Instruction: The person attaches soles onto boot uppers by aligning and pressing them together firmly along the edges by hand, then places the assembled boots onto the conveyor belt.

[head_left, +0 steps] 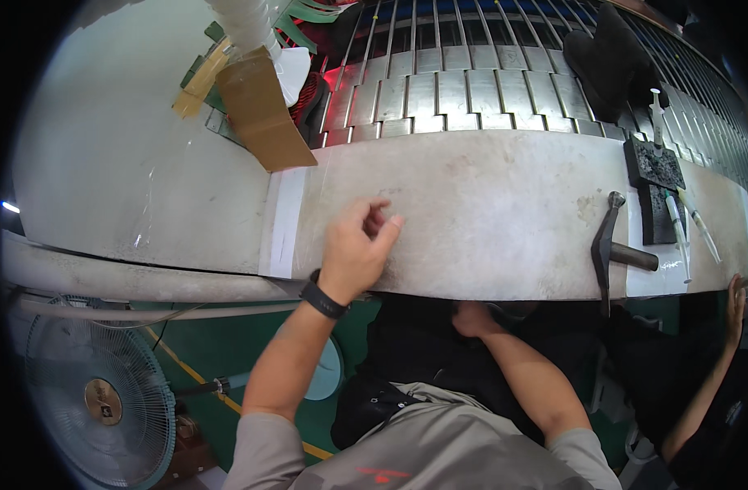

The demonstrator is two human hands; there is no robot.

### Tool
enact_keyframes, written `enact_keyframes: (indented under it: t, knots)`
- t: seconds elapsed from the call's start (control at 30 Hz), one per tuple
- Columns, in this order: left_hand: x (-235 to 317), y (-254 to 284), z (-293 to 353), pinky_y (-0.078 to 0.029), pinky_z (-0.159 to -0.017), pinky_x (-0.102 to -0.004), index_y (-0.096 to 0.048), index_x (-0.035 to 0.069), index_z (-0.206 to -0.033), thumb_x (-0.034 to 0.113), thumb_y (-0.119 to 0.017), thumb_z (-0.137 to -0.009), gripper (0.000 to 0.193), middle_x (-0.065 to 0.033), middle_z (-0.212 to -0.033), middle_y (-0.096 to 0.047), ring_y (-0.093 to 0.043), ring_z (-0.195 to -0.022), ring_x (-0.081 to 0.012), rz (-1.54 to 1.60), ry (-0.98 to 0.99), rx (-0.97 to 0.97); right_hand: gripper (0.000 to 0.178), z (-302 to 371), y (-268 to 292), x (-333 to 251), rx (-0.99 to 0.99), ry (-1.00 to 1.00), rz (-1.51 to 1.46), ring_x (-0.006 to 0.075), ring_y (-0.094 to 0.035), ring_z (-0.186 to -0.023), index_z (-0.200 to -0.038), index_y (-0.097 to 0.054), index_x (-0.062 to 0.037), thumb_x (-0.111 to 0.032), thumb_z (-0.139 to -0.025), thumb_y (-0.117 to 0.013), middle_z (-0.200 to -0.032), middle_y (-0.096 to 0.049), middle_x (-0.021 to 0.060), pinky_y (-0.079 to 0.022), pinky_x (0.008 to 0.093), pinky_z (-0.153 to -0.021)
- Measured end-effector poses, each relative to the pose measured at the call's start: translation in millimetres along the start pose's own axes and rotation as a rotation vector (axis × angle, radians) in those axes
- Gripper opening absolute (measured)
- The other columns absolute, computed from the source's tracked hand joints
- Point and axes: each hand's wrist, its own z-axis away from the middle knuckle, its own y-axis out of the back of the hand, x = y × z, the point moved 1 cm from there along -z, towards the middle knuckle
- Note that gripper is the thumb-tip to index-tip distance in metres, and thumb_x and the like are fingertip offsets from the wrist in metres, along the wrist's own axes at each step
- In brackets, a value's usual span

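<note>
My left hand (357, 247), with a black band on its wrist, hovers over or rests on the left part of the pale worktable (496, 212). Its fingers are loosely curled, the thumb stands apart from them, and nothing shows in its grasp. Below the table's front edge, my right hand (474, 319) is near my lap. Its fingers are mostly hidden, so whether it holds anything is unclear. A hammer (605, 245) with a long curved metal head and short dark handle lies at the table's right, its lower tip past the front edge.
Black blocks (656, 167) and several syringes (694, 224) occupy the right end. Beyond the table runs a metal-slat conveyor (439, 94) carrying a dark boot (606, 69). Cardboard (259, 110) stands at back left. A fan (100, 400) is lower left; another person's hand (735, 310) touches the right edge.
</note>
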Motion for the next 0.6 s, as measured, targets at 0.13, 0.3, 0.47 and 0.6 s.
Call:
enact_keyframes:
  t: [0.13,0.3,0.47,0.6]
  knots:
    - [-28,-8,-108,-0.055,-0.095,-0.0472,-0.065,-0.006,-0.130,0.028,-0.075,-0.097,0.049,-0.0242,-0.122,-0.072,-0.070,-0.113,-0.0352,-0.352,-0.209,0.046,0.050,1,17,-17,-0.132,-0.026,0.072,0.0433,-0.055,-0.141,-0.142,-0.065,-0.0035,-0.021,-0.096,-0.060,-0.150,-0.060,0.0254,-0.045,0.0508,-0.118]
    - [-81,-33,-249,-0.048,-0.112,-0.0575,-0.055,-0.002,-0.143,0.031,-0.068,-0.098,0.058,-0.0289,-0.144,-0.061,-0.062,-0.133,-0.0439,-0.910,0.274,-0.078,0.048,1,10,-8,0.264,0.242,0.033,0.0411,-0.046,-0.150,-0.146,-0.065,-0.0117,-0.025,-0.101,-0.055,-0.158,-0.055,0.0199,-0.036,0.0542,-0.125]
    - [-144,6,-310,-0.049,-0.111,-0.0633,-0.054,0.000,-0.152,0.025,-0.058,-0.104,0.054,-0.0316,-0.156,-0.053,-0.055,-0.145,-0.0436,-1.265,0.632,-0.165,0.049,-4,42,4,0.137,0.187,-0.047,0.0378,-0.041,-0.155,-0.149,-0.064,-0.0151,-0.030,-0.103,-0.056,-0.164,-0.050,0.0168,-0.032,0.0546,-0.128]
    - [-147,10,-309,-0.058,-0.105,-0.0524,-0.066,0.000,-0.139,0.021,-0.058,-0.104,0.042,-0.0338,-0.140,-0.065,-0.068,-0.130,-0.0432,-1.271,0.467,-0.312,0.049,-3,69,18,-0.011,0.114,0.028,0.0377,-0.042,-0.154,-0.148,-0.065,-0.0148,-0.030,-0.102,-0.057,-0.163,-0.051,0.0171,-0.033,0.0544,-0.127]
